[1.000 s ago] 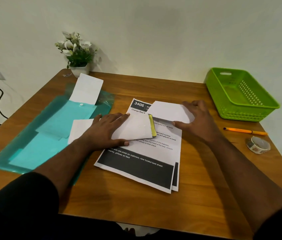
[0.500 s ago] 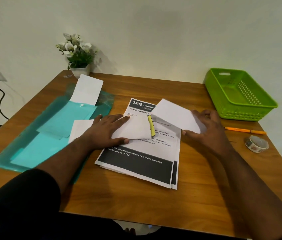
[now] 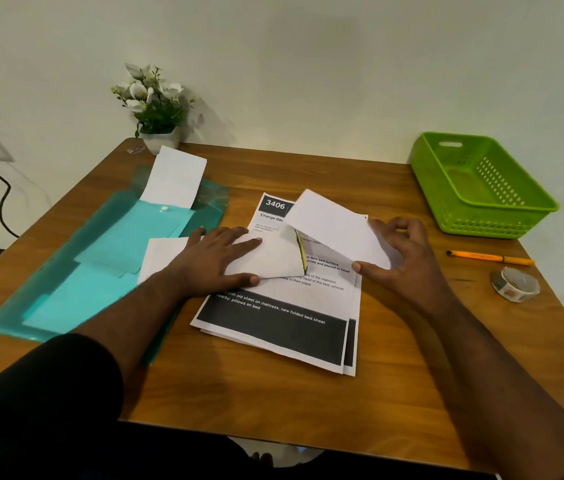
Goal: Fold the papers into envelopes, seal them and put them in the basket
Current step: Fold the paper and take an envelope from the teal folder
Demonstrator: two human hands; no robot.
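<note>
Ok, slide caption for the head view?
Left hand pins folded paper; right hand lifts its flap.

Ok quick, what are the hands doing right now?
Left hand: open, flat, pressing down the folded paper.
Right hand: holding the lifted paper flap at its edge.

The left hand (image 3: 218, 259) lies flat, palm down, fingers spread, pressing the folded paper (image 3: 266, 259). Just right of that paper, the right hand (image 3: 401, 259) pinches its raised flap between thumb and curled fingers.
</note>
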